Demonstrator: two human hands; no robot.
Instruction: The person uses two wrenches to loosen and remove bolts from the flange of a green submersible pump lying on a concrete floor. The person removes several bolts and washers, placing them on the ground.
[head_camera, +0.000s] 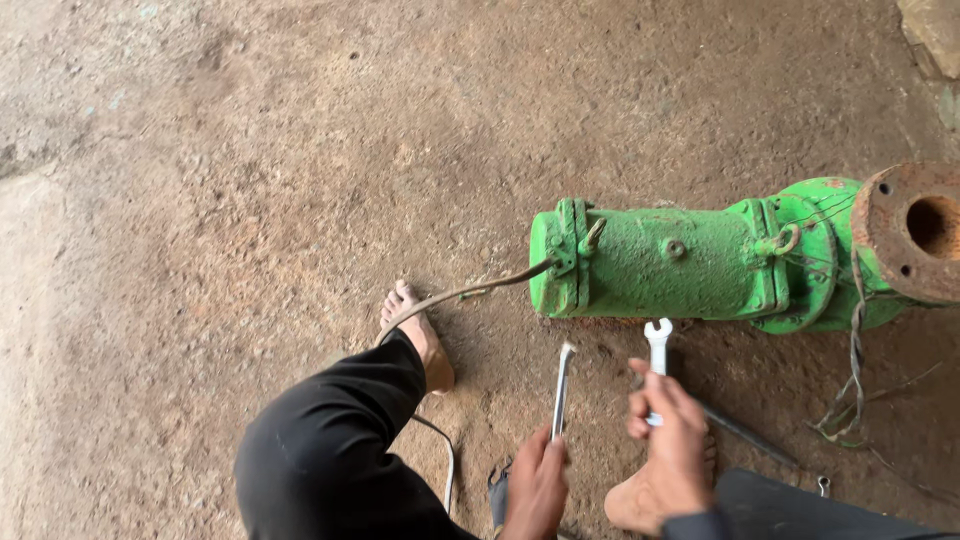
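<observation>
A green cylindrical pump (660, 262) lies on its side on the dirt floor, with a rusty round flange (908, 232) at its right end. My right hand (668, 440) is shut on a silver open-ended wrench (657, 350) whose jaw points up at the pump's lower edge. My left hand (535, 485) grips a flat, slim metal tool (562, 390) that stands nearly upright, its tip a little short of the pump. Both hands are just below the pump body.
A cable (455, 296) runs from the pump's left end across my bare left foot (420, 335). My black-trousered knee (330, 450) is at the lower left. A dark rod (745, 432) and frayed wire (852, 370) lie at the right.
</observation>
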